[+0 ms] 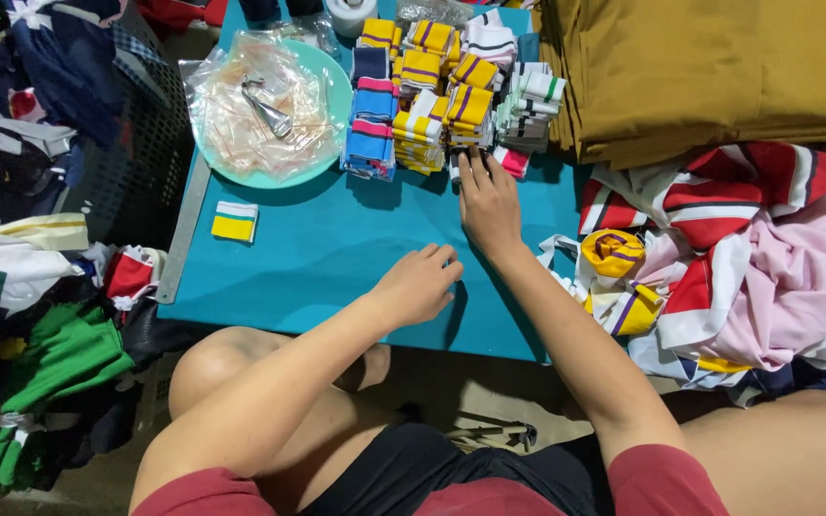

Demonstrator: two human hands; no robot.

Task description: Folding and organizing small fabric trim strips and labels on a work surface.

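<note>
Head view, person seated at a teal table [336,258], bare knees under its near edge. Right hand [489,205] stretched forward, palm down, fingers straight and spread flat on the tabletop, gripping nothing; fingertips touch the near edge of the stacks of striped knit cuffs [442,105], right at the yellow-and-purple bundle and a small red-and-white piece. Left hand [420,285] rests on the table nearer the body, fingers curled loosely inward, knuckles up; cannot tell if anything is inside the curl. The two hands are near each other, not touching. Cuff stacks sit at the far middle of the table: blue-and-pink ones left, yellow-and-purple centre, white-and-green right. Left of them a mint green plate [336,105] holds crinkled clear plastic bags [250,110] with metal snips [268,107] on top. A single yellow-and-white cuff [235,221] lies alone on the table's left part, beside a metal ruler [182,234] along the left edge. Folded mustard fabric [709,72] far right; red, white and pink garments [748,258] heaped below it. Dark basket [145,143] and mixed clothing on the floor at left
</note>
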